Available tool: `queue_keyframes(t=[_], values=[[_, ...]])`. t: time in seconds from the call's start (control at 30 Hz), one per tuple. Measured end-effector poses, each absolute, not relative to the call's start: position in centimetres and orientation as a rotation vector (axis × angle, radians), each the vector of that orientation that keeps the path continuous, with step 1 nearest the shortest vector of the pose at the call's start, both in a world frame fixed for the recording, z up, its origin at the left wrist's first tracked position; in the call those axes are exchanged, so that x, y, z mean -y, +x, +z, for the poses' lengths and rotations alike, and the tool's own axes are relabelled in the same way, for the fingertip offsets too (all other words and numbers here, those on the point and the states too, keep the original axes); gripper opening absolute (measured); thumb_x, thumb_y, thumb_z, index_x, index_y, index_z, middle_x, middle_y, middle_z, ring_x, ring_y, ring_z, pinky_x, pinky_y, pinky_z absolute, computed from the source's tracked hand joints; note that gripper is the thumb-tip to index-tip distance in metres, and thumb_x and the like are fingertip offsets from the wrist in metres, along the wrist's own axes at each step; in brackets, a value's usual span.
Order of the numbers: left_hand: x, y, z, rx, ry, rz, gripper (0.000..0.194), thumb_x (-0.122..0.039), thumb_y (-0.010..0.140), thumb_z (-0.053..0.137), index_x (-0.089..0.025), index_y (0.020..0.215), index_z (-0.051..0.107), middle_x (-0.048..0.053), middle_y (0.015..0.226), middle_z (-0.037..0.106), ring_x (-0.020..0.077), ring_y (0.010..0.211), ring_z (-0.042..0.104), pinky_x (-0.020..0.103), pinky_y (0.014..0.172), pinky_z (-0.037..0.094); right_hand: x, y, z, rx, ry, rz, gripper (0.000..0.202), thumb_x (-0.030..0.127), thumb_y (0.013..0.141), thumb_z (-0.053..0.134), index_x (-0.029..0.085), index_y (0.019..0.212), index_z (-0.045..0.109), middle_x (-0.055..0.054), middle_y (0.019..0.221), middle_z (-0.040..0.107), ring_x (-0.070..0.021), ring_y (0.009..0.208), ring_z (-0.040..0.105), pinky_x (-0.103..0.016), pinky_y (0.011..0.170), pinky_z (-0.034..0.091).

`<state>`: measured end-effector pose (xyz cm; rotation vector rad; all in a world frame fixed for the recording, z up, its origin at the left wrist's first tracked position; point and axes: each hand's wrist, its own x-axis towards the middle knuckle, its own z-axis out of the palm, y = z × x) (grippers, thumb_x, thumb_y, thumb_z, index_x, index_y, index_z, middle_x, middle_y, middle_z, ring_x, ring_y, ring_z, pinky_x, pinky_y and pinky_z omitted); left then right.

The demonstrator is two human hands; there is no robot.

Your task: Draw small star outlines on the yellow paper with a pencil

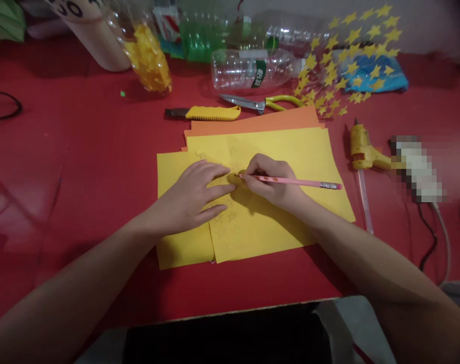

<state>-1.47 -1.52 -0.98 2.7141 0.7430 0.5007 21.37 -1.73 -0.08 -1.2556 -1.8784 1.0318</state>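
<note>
My right hand (271,179) grips a pink pencil (298,182), its tip on a yellow sheet of paper (283,222) and its eraser end pointing right. Small star outlines are drawn on that sheet in rows near its left side, some hidden under my fingers. Flat on the paper lies my left hand (195,194), fingers spread, their tips close to the pencil point. Another yellow sheet (176,255) sticks out underneath on the left. Orange sheets (252,122) show behind the yellow ones.
Beyond the paper lie a yellow utility knife (210,113) and yellow-handled scissors (252,103). Clear plastic bottles (237,71) and many cut yellow stars (330,68) stretch along the back. At right are a yellow glue gun (362,149) and cords (444,237).
</note>
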Motion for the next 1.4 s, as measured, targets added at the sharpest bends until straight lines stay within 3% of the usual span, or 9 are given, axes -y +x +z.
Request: queue_keyframes(t=[0.73,1.4], values=[[1.53,-1.51,-1.14,-0.730,2.712,0.517,0.036,-0.038,0.100,0.043,-0.018,0.124,0.061,0.017,0.130,0.053,0.0307,0.121,0.049,0.054,0.104,0.040,2.00,21.49,-0.39,1.790,-1.292,0.914,0.023,0.010,0.077,0.059,0.022,0.067,0.042,0.008,0.054,0.043,-0.0058,0.049,0.032,-0.024,0.046,0.023],[1.56,-1.53,-1.05,-0.731,2.707,0.509,0.033,-0.035,0.099,0.047,-0.019,0.123,0.061,0.017,0.132,0.053,0.0309,0.123,0.048,0.055,0.104,0.041,2.26,21.31,-0.17,1.810,-1.328,0.912,0.020,0.012,0.075,0.057,0.022,0.065,0.043,0.007,0.052,0.044,-0.0059,0.048,0.035,-0.023,0.044,0.023]])
